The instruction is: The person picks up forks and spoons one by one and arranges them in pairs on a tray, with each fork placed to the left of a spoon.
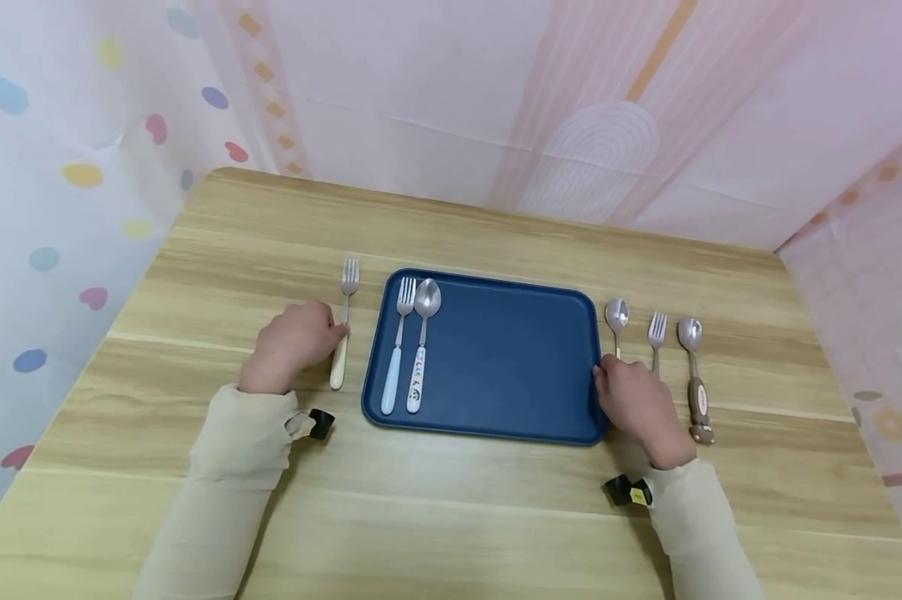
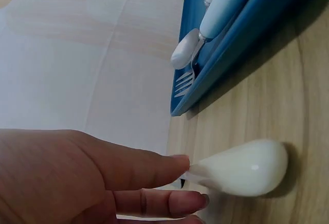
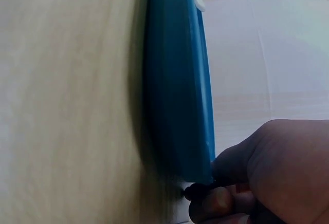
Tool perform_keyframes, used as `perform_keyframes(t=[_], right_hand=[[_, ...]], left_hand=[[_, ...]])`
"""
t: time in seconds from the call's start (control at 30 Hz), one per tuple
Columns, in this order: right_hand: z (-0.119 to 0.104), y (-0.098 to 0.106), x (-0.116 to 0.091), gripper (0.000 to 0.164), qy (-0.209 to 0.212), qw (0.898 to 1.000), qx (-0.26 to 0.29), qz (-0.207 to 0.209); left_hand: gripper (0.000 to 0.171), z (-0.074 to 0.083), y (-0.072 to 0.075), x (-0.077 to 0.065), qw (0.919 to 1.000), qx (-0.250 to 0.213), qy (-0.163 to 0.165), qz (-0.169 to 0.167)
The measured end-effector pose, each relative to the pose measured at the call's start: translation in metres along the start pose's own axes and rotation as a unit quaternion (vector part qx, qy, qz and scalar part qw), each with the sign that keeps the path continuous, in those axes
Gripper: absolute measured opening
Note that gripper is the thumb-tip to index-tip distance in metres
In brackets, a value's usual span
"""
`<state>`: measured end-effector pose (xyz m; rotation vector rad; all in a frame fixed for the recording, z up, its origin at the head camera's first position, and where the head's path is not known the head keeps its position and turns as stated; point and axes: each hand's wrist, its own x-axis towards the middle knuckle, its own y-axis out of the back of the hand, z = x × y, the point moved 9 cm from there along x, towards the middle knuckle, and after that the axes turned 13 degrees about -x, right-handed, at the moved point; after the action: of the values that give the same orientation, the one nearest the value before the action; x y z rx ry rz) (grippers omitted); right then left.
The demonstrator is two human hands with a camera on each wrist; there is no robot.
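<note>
My left hand (image 1: 293,340) pinches a fork (image 1: 338,367) with a cream handle, lying left of the tray; in the left wrist view thumb and fingers meet at the neck of its handle (image 2: 247,168). Beside the right rim of the blue tray (image 1: 511,358), my right hand (image 1: 637,402) has its fingers curled round a spoon (image 1: 617,315), whose handle is mostly hidden. A dark rounded end (image 3: 196,191) shows between thumb and finger in the right wrist view. On the tray's left side lie a blue-handled fork (image 1: 393,379) and a white-handled spoon (image 1: 417,379).
Right of the spoon lie another fork (image 1: 657,329), partly covered by the right hand, and a brown-handled spoon (image 1: 697,396). All rests on a wooden table (image 1: 451,508). Patterned curtains (image 1: 421,100) hang behind and at the sides.
</note>
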<state>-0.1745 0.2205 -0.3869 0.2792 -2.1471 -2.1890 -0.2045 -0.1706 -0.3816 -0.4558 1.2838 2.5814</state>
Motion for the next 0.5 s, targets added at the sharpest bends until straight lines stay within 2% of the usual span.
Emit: perform_keyframes(t=[0.5], right_hand=[[0.0016,-0.0005,0.0010,0.026,-0.001,1.000,-0.003,0.011]], left_hand=[[0.025,0.0020,-0.0101,0.0084,0.9997,0.005,-0.020,-0.010]])
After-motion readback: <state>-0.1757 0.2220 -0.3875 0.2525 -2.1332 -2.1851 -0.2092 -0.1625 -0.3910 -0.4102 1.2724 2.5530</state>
